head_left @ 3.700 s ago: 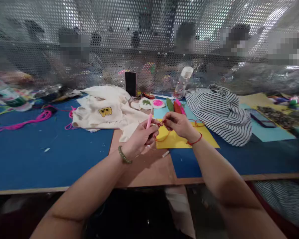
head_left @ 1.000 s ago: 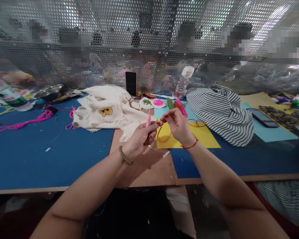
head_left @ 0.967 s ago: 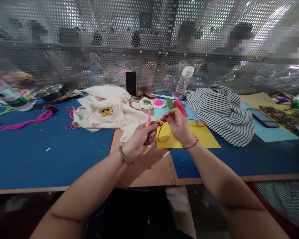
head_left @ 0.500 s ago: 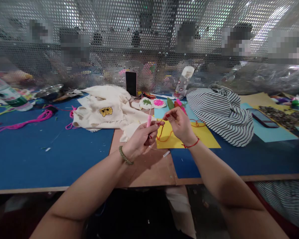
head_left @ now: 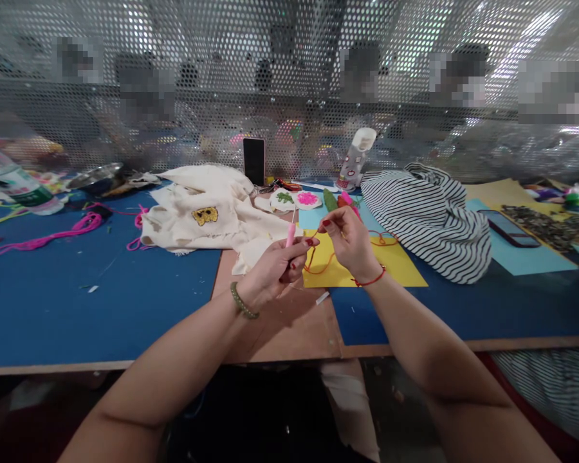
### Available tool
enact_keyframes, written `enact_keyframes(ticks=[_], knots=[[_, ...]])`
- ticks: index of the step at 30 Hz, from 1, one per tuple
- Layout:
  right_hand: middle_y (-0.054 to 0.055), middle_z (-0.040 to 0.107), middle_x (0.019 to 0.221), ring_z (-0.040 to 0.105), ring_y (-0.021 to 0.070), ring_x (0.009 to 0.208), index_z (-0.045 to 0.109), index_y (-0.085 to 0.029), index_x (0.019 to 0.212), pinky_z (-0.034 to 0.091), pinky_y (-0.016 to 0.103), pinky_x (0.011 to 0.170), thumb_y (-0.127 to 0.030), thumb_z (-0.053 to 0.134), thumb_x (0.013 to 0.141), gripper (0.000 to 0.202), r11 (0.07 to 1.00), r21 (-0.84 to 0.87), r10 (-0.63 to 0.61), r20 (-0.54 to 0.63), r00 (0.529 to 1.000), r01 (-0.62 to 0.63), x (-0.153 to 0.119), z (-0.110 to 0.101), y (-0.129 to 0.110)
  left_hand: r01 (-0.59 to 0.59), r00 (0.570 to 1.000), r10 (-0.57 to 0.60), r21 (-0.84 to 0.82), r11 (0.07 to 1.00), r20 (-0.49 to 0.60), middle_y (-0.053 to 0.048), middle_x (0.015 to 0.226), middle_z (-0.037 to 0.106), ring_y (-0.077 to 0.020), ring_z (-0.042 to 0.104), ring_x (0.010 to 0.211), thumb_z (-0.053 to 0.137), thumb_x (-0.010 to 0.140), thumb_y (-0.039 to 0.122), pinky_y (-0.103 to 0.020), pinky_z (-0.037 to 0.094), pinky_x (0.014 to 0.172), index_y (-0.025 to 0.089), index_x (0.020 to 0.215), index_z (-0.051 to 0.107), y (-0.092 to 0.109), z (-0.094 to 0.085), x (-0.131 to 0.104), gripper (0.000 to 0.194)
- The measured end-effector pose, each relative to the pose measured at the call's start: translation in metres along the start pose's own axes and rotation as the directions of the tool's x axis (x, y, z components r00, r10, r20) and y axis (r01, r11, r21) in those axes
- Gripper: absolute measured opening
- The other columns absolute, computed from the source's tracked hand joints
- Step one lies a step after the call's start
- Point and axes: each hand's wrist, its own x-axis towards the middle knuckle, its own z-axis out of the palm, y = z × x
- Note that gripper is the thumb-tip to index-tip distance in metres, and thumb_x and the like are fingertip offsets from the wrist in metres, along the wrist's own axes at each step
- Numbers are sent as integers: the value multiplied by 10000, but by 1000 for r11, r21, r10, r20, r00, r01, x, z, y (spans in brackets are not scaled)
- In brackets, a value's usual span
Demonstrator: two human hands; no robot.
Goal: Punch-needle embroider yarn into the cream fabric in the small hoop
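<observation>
My left hand (head_left: 282, 262) is closed around a pink-handled punch needle (head_left: 290, 235), its thin metal tip pointing up. Between thumb and forefinger, my right hand (head_left: 348, 241) pinches orange-red yarn (head_left: 321, 265), which runs toward the left fingertips and loops down over a yellow sheet (head_left: 390, 265). Whether the yarn passes into the tool is too small to tell. To the left lies cream cloth (head_left: 255, 225) with a yellow, black-outlined patch (head_left: 205, 216). Behind my hands are two white pieces, one with a green design (head_left: 284, 198), the other with a pink design (head_left: 307, 199).
A phone (head_left: 254, 161) stands upright at the back, near a patterned bottle (head_left: 354, 161). A striped cloth (head_left: 429, 225) and another phone (head_left: 507, 229) lie right. Pink yarn (head_left: 53, 238), a metal bowl (head_left: 96, 179) and a plastic bottle (head_left: 19, 186) sit left. Perforated metal (head_left: 289, 109) borders the table.
The punch needle and my left fingers have shifted slightly to the right, and the tool leans a little more that way. My right hand has barely moved, still pinching the yarn.
</observation>
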Motion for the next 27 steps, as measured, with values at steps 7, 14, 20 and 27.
enact_keyframes(ticks=[7, 14, 20, 27], knots=[[23, 637, 808, 659, 163, 769, 522, -225, 892, 507, 337, 731, -403, 524, 958, 189, 998, -38, -55, -28, 998, 54, 0, -2, 2, -17, 1000, 17, -16, 1000, 1, 99, 472, 306, -17, 141, 378, 614, 846, 190, -143, 106, 362, 127, 818, 593, 0, 0, 0, 72], [8, 634, 777, 660, 151, 738, 528, -222, 883, 519, 326, 706, -381, 547, 946, 172, 996, -16, -85, -54, 995, 84, 2, -2, 6, 19, 998, -17, -24, 1000, 63, 98, 456, 307, -22, 116, 358, 546, 885, 184, -149, 95, 343, 128, 825, 580, 1, -2, 1, 89], [7, 628, 779, 654, 149, 737, 530, -225, 877, 522, 330, 710, -358, 550, 942, 149, 995, -37, -99, -62, 993, 97, 2, -4, 5, 35, 998, -34, -22, 999, 54, 97, 462, 309, -16, 126, 359, 553, 882, 186, -138, 100, 342, 122, 821, 584, 3, -1, -1, 93], [7, 609, 753, 633, 149, 711, 520, -226, 871, 522, 325, 702, -406, 540, 942, 195, 996, -21, -90, -67, 994, 89, 5, -5, 6, 27, 998, -25, -35, 999, 54, 101, 464, 301, -16, 139, 361, 566, 879, 182, -132, 107, 339, 126, 824, 586, 1, -1, 0, 81]])
